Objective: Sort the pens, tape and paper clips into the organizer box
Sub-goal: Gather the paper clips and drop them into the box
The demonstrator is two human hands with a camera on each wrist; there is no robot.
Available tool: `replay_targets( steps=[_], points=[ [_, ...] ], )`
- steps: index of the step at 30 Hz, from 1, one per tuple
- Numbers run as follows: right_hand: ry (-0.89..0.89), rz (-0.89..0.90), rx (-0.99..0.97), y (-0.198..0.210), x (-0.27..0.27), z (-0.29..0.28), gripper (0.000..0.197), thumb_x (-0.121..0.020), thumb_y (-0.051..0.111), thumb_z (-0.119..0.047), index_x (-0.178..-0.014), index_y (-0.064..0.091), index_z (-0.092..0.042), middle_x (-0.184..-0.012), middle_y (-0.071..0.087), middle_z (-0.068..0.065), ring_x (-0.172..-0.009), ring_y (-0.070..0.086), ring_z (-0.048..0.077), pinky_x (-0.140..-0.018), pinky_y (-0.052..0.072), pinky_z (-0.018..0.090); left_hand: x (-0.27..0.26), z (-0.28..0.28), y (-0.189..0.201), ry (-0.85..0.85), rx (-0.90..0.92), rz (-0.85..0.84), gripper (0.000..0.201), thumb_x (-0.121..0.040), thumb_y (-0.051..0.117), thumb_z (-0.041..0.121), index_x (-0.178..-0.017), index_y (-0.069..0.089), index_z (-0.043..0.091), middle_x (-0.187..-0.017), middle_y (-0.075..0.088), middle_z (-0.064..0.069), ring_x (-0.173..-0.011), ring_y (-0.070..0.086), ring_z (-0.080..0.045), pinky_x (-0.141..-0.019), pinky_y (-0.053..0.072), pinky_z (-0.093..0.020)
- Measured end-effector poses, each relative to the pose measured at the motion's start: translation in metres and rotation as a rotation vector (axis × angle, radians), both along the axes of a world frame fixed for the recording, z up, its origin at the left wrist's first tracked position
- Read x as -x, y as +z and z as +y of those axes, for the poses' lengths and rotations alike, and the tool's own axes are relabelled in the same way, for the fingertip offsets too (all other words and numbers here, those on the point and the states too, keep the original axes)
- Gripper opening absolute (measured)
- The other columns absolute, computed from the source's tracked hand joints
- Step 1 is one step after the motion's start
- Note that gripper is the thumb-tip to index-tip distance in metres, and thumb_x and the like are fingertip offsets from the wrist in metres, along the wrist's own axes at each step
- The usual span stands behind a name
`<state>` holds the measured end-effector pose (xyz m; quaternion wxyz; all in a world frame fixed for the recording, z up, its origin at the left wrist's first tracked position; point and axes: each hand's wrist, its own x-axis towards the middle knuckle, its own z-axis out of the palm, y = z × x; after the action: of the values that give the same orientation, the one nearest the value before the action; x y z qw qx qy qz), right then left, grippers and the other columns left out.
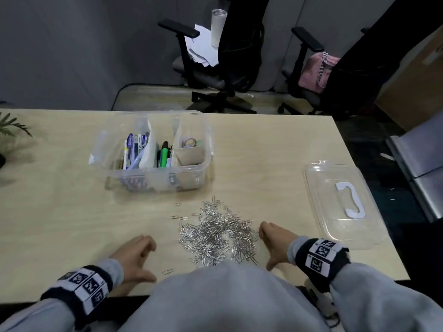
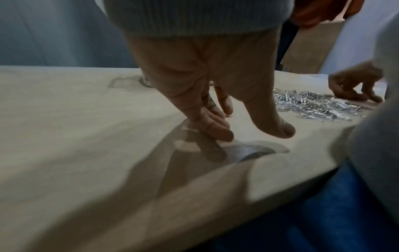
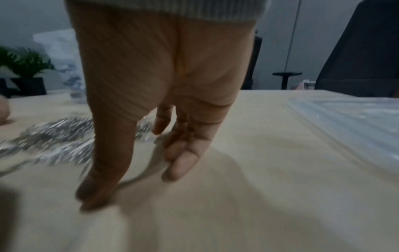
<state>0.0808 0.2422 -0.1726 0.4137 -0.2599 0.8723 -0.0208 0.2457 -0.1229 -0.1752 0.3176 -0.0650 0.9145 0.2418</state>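
A heap of silver paper clips (image 1: 217, 236) lies on the table's near middle. My left hand (image 1: 136, 256) rests on the table left of the heap, fingers straight, holding nothing (image 2: 218, 122). My right hand (image 1: 273, 243) stands at the heap's right edge, fingertips down on the table, thumb spread (image 3: 151, 153). Behind the heap stands the clear organizer box (image 1: 153, 152). It holds pens (image 1: 135, 149) in the left compartment, markers (image 1: 164, 154) in the middle and tape rolls (image 1: 190, 142) at the back right.
The clear lid (image 1: 342, 202) with a white handle lies at the table's right edge. A potted plant (image 1: 9, 130) stands at the far left. Office chairs (image 1: 215, 56) stand beyond the table. A few stray clips (image 1: 167, 271) lie near my left hand.
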Motion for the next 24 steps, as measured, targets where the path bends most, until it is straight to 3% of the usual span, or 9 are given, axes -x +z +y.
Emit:
replay_targets(
  steps=[3, 6, 11, 13, 16, 18, 19, 21, 24],
  points=[
    [0.034, -0.03, 0.036, -0.008, -0.018, -0.003, 0.054, -0.064, 0.084, -0.028, -0.091, 0.038, -0.024, -0.086, 0.051, -0.006, -0.076, 0.049, 0.017, -0.066, 0.04, 0.027, 0.004, 0.02, -0.005, -0.014, -0.056, 0.023, 0.057, -0.046, 0.077, 0.05, -0.081, 0.034, 0.038, -0.084, 0.044, 0.011, -0.065, 0.039, 0.003, -0.061, 0.034, -0.009],
    [0.132, -0.051, 0.082, -0.009, -0.022, -0.025, 0.041, -0.068, 0.08, -0.02, -0.087, 0.044, -0.024, -0.077, 0.052, -0.007, -0.077, 0.049, 0.017, -0.067, 0.04, 0.026, 0.021, 0.042, -0.014, -0.087, -0.077, -0.024, 0.057, -0.058, 0.086, 0.03, -0.079, 0.033, 0.032, -0.074, 0.043, 0.013, -0.063, 0.038, -0.003, -0.061, 0.032, -0.012],
    [0.14, -0.035, 0.167, -0.01, -0.018, -0.066, 0.023, -0.073, 0.079, -0.022, -0.086, 0.061, -0.021, -0.08, 0.061, -0.001, -0.076, 0.053, 0.013, -0.067, 0.04, 0.018, 0.056, 0.061, -0.017, -0.117, -0.038, -0.081, 0.049, -0.061, 0.085, 0.013, -0.066, 0.038, 0.026, -0.063, 0.048, 0.012, -0.057, 0.044, -0.009, -0.053, 0.036, -0.016],
    [0.073, 0.015, 0.236, -0.008, -0.014, -0.073, 0.021, -0.076, 0.077, -0.021, -0.094, 0.066, -0.014, -0.085, 0.066, 0.001, -0.077, 0.053, 0.011, -0.071, 0.038, 0.015, 0.064, 0.065, -0.015, -0.112, -0.029, -0.06, 0.038, -0.067, 0.081, 0.012, -0.07, 0.045, 0.024, -0.064, 0.05, 0.012, -0.056, 0.047, -0.007, -0.052, 0.039, -0.015],
    [-0.033, 0.029, 0.323, 0.0, -0.013, -0.069, 0.023, -0.073, 0.079, -0.022, -0.092, 0.068, -0.013, -0.078, 0.062, -0.006, -0.071, 0.054, 0.008, -0.065, 0.04, 0.014, 0.064, 0.062, -0.015, -0.013, -0.051, 0.022, 0.023, -0.074, 0.077, 0.012, -0.081, 0.056, 0.02, -0.068, 0.053, 0.012, -0.065, 0.054, -0.01, -0.063, 0.043, -0.015],
    [-0.05, -0.048, 0.324, 0.004, -0.02, -0.057, 0.019, -0.073, 0.079, -0.021, -0.087, 0.07, -0.014, -0.071, 0.061, -0.011, -0.062, 0.054, 0.002, -0.062, 0.044, 0.01, 0.056, 0.058, -0.015, -0.012, -0.07, 0.043, 0.022, -0.074, 0.076, 0.012, -0.08, 0.056, 0.021, -0.072, 0.055, 0.011, -0.072, 0.054, -0.009, -0.064, 0.04, -0.009],
    [-0.037, -0.1, 0.301, 0.005, -0.026, -0.051, 0.015, -0.074, 0.078, -0.022, -0.086, 0.071, -0.015, -0.07, 0.064, -0.01, -0.06, 0.055, 0.001, -0.064, 0.048, 0.014, 0.051, 0.056, -0.014, -0.026, -0.07, 0.035, 0.021, -0.075, 0.076, 0.013, -0.081, 0.057, 0.02, -0.075, 0.056, 0.01, -0.071, 0.053, -0.007, -0.063, 0.038, -0.005],
    [-0.006, -0.225, 0.238, 0.004, -0.038, -0.039, 0.011, -0.078, 0.072, -0.023, -0.085, 0.074, -0.016, -0.073, 0.069, -0.005, -0.06, 0.058, 0.006, -0.067, 0.053, 0.024, 0.041, 0.053, -0.014, -0.04, -0.081, 0.015, 0.021, -0.076, 0.074, 0.012, -0.078, 0.056, 0.023, -0.076, 0.056, 0.01, -0.066, 0.051, -0.001, -0.062, 0.038, -0.003],
    [0.083, -0.323, 0.171, -0.002, -0.055, -0.037, 0.015, -0.084, 0.063, -0.025, -0.091, 0.075, -0.018, -0.077, 0.067, -0.006, -0.066, 0.058, 0.008, -0.07, 0.05, 0.022, 0.03, 0.053, -0.017, -0.012, -0.097, 0.013, 0.022, -0.076, 0.074, 0.011, -0.077, 0.056, 0.024, -0.072, 0.054, 0.014, -0.061, 0.048, 0.007, -0.062, 0.038, -0.002]
  ],
)
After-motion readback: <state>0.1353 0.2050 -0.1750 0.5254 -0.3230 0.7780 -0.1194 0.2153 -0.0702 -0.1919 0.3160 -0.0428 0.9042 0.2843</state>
